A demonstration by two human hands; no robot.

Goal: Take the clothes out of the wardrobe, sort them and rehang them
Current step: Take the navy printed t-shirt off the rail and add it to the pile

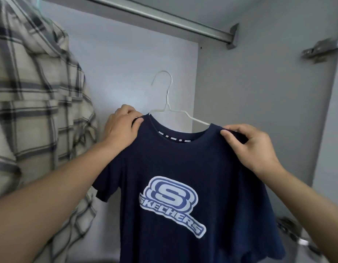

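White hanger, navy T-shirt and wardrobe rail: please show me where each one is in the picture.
white hanger (167,95), head view, on its neck below the hook.
navy T-shirt (175,162), head view, on the chest above the printed logo.
wardrobe rail (164,16), head view, on the middle of the metal bar.

The rail (164,18) runs bare from the plaid shirt (31,111) to its bracket (233,36) at the right wall, with open air beneath it above the white hanger (165,95). The shirt crowds the left side (hanging close beside the left hand (119,128)), and hinges (323,48) jut from the right edge.
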